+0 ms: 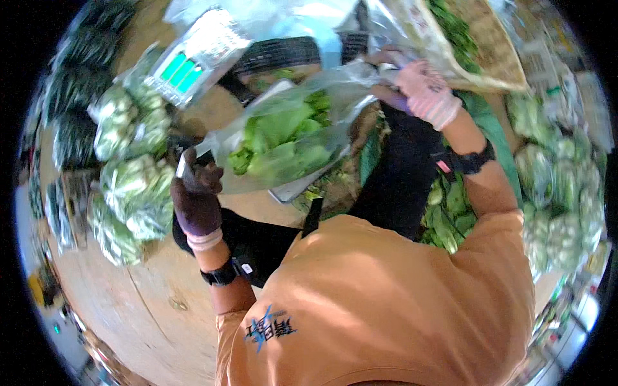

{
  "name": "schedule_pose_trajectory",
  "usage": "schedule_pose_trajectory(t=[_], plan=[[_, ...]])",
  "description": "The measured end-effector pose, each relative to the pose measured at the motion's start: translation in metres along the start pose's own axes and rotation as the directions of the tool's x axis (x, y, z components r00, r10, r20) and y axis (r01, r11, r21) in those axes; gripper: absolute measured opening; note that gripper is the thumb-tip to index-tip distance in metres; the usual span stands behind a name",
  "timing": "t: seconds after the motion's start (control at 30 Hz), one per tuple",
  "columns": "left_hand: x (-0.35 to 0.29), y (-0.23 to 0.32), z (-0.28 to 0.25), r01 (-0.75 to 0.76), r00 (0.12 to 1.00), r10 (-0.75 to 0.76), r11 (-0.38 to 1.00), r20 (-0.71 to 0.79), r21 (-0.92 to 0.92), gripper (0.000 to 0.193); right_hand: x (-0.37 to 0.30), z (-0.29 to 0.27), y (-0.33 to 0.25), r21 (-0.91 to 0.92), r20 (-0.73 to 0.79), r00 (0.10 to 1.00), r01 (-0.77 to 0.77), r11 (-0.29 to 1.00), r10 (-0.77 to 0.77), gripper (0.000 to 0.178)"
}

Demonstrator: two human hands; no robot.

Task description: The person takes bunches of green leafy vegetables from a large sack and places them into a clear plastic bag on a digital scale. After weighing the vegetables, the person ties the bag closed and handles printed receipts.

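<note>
A clear plastic bag (257, 183) with green leafy vegetables (280, 132) inside is stretched between my two hands. My right hand (421, 90), in a pink and purple glove, is closed on the bunched end of the bag at the upper right. My left hand (198, 193), in a dark glove with a pale cuff, has its fingers curled at the bag's left corner. Some of the left fingertips are blurred. Below the bag, partly hidden by it, lies a flat metal scale plate (293, 190). Beyond my left hand stands a white scale display (203, 55) with lit green panels.
Bagged pale green vegetables (138, 199) are piled at the left, beside dark filled bags (80, 83). More bagged vegetables (560, 193) stand at the right. A lined basket (508, 61) with greens is at the far right. Loose green vegetables (444, 215) lie by my right arm.
</note>
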State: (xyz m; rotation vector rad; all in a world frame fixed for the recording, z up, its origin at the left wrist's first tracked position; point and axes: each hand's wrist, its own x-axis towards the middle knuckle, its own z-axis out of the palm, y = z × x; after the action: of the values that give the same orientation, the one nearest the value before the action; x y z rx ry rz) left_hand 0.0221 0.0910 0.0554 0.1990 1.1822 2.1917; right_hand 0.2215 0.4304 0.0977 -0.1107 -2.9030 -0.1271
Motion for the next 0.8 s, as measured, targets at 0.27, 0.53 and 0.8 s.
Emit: schedule_pose_trajectory(t=[0.27, 0.53, 0.8], plan=[[-0.01, -0.005, -0.035, 0.218, 0.974, -0.227, 0.96, 0.03, 0.176, 0.064, -0.159, -0.044, 0.014, 0.405, -0.12, 0.829, -0.461, 0.79, 0.546, 0.023], [-0.01, 0.002, -0.03, 0.107, 0.98, -0.183, 0.825, 0.084, 0.555, 0.052, -0.335, 0.097, -0.021, -0.175, 0.698, 0.366, -0.746, 0.642, 0.616, 0.038], [-0.026, 0.014, -0.055, 0.08, 0.996, -0.08, 0.656, -0.036, 0.751, 0.021, -0.225, 0.16, -0.012, -0.157, 0.629, 0.547, -0.607, 0.779, 0.553, 0.059]])
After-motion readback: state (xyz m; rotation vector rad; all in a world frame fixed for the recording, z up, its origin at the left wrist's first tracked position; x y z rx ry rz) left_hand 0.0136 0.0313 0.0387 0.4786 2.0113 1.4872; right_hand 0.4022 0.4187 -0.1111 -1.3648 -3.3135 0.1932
